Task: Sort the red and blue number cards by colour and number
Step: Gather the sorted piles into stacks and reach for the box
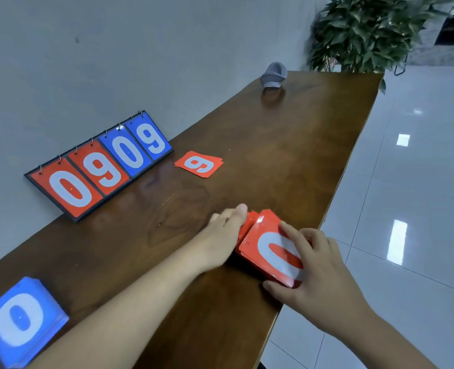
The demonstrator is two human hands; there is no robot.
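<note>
On the table [300, 123] sit two red piles [271, 251] [199, 164] and one blue pile [21, 320].

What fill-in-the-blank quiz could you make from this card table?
The left hand and right hand hold a stack of ____ cards.
The blue pile shows the digit ____ on top.
The standing scoreboard reads ____.
Missing words: red; 0; 0909.
</note>
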